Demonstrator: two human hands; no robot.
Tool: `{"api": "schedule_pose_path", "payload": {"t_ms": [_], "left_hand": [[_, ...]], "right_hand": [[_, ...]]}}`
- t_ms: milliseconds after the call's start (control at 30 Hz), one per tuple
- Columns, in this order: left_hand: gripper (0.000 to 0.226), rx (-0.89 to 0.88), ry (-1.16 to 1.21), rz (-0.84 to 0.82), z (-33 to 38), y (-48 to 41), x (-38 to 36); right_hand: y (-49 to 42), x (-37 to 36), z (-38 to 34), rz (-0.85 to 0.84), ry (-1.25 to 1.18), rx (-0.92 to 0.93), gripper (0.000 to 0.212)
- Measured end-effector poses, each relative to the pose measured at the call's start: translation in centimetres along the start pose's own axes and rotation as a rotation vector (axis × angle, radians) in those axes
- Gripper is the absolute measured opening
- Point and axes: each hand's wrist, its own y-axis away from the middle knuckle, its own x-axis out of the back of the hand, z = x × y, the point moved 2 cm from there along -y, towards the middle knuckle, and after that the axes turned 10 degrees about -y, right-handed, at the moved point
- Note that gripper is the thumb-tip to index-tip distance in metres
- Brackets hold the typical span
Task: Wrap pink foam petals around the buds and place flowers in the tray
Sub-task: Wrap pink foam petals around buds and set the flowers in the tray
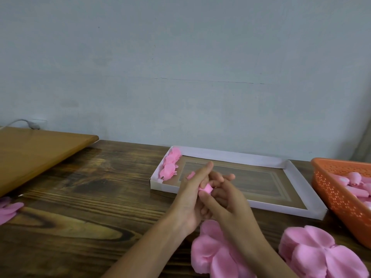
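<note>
Both hands meet in front of the shallow white cardboard tray (301,185). My left hand (190,197) and my right hand (226,199) together hold a small pink foam flower (206,188), fingers curled round it; most of it is hidden by the fingers. Several finished pink flowers (170,164) lie along the tray's left end. Two piles of loose pink petals (216,251) (313,253) lie at the near table edge, under and right of my right forearm. An orange perforated basket (337,195) at the right holds pale pink buds (355,183).
The dark wooden table (90,197) runs to a pale blue wall. A lighter brown board (36,155) lies raised at the back left, a cable behind it. More pink petals (8,209) sit at the far left edge.
</note>
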Motion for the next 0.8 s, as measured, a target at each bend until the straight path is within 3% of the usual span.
{"api": "schedule_pose_path", "payload": {"t_ms": [100, 167, 233, 333, 433, 567, 700, 733, 800], "left_hand": [[0.054, -0.017, -0.012, -0.015, -0.1, 0.1, 0.0], [0.058, -0.040, 0.010, -0.016, 0.0, 0.1, -0.1], [0.048, -0.060, 0.005, -0.010, 0.2, 0.1, -0.2], [0.037, -0.038, 0.006, -0.026, 0.2, 0.1, -0.2], [0.042, -0.029, 0.002, -0.025, -0.1, 0.0, 0.0], [0.051, -0.070, -0.018, 0.009, -0.2, -0.2, 0.0], [0.051, -0.190, -0.074, 0.223, -0.6, -0.9, 0.4], [0.051, -0.250, -0.153, 0.315, -0.7, -1.1, 0.7], [0.051, -0.340, -0.315, 0.426, -0.8, -1.3, 1.3]], "right_hand": [[-0.5, 0.5, -0.4, -0.108, -0.072, -0.110, 0.024], [-0.7, 1.0, -0.5, -0.160, 0.023, -0.110, 0.016], [-0.5, 1.1, -0.3, -0.142, 0.114, -0.055, 0.021], [-0.2, 0.7, 0.2, -0.028, 0.034, 0.010, 0.033], [-0.3, 0.4, -0.1, -0.053, 0.002, -0.041, 0.023], [-0.2, 0.8, -1.0, -0.107, 0.120, -0.146, 0.031], [-0.3, 2.7, -3.0, -0.099, 0.817, 0.109, 0.052], [-0.3, 3.3, -3.7, -0.015, 0.869, 0.198, 0.051], [-0.4, 4.0, -4.9, 0.150, 0.813, 0.367, 0.028]]}}
